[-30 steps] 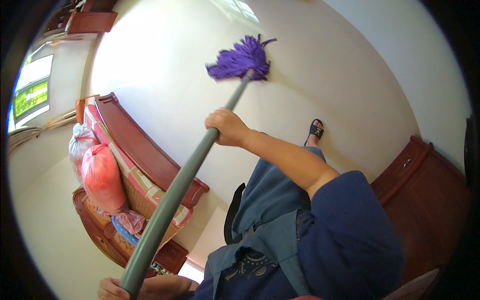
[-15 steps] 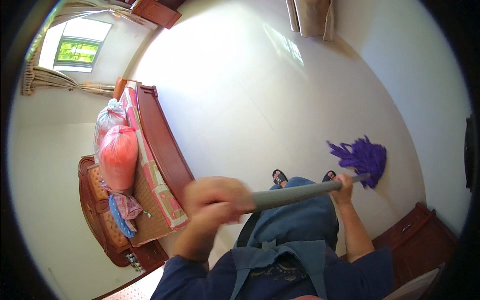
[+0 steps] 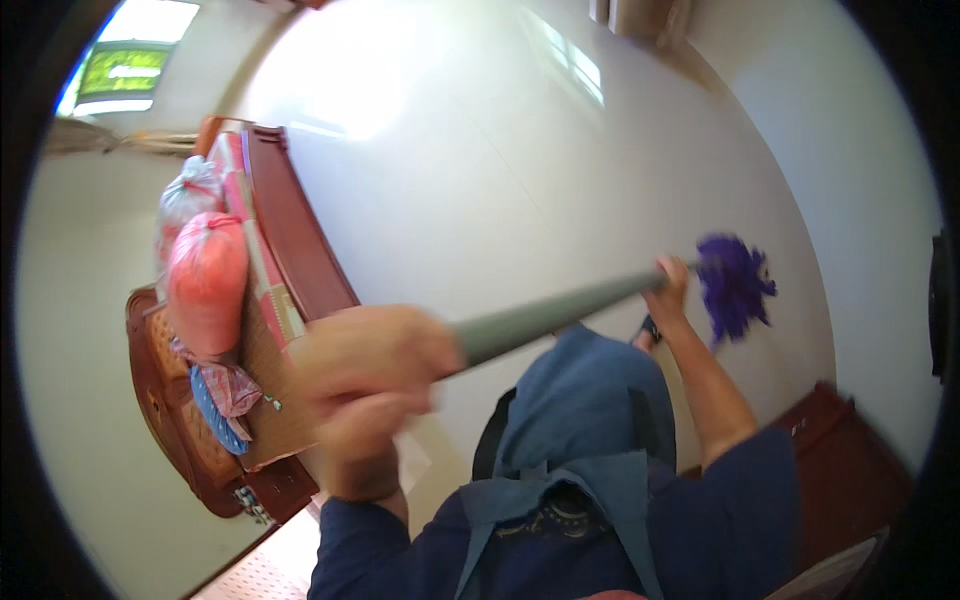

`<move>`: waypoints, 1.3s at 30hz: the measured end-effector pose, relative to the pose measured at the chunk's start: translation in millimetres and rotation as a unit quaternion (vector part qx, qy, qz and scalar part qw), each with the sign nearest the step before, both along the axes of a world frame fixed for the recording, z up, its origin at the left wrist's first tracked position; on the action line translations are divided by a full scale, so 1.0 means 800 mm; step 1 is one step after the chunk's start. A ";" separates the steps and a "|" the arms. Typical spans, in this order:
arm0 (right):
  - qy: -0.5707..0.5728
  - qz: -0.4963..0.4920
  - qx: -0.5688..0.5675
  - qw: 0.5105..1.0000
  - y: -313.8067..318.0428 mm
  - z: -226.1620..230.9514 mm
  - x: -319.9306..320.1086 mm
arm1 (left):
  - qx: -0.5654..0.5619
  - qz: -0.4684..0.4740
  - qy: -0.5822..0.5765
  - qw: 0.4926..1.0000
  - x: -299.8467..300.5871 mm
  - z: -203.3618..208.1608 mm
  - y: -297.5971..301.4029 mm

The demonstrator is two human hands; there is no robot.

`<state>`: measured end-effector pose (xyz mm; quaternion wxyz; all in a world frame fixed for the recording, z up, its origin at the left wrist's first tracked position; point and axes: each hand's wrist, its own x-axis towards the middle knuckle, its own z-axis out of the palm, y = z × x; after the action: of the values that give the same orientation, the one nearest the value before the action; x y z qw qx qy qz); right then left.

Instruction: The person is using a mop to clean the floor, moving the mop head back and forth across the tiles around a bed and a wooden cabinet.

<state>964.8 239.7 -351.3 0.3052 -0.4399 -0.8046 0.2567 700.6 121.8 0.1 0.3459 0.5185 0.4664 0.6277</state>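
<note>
A mop with a long grey handle [image 3: 560,312] slants across in front of me, from near left to farther right. Its purple strand head [image 3: 735,288] rests on the pale floor at my right. Around the handle's upper end is wrapped my left hand [image 3: 375,365], slightly blurred by motion. Lower on the shaft, close to the mop head, my right hand [image 3: 670,285] is closed around it.
At left stands a wooden bed [image 3: 295,220] with a stuffed red bag [image 3: 207,285] and a whitish bag [image 3: 190,195]. Dark red wooden furniture [image 3: 850,460] is at the lower right, beside the wall [image 3: 850,180]. A curtain [image 3: 640,18] hangs at the far edge.
The mop head has swung slightly away from me and its strands have bunched differently. Both hands have moved forward with the handle, the left one also leftward. My view has shifted.
</note>
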 end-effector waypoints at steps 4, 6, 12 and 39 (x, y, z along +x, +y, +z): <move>0.106 0.068 0.037 0.991 0.011 0.021 -0.168 | 0.036 0.066 0.096 0.992 -0.059 0.056 -0.073; 0.168 0.083 0.050 0.981 0.001 0.035 -0.234 | 0.061 0.113 0.096 0.987 -0.075 0.065 -0.114; 0.141 0.205 -0.085 0.965 -0.024 0.028 -0.350 | 0.033 0.140 0.241 0.960 -0.034 0.057 -0.155; 0.047 0.278 -0.173 0.944 -0.107 0.095 0.086 | 0.134 0.210 0.114 0.962 0.213 0.122 -0.153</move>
<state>1033.6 153.9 -275.6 0.1789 -0.2321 -0.8230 0.4867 871.2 -0.7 98.0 0.0781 0.5188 0.5131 0.6793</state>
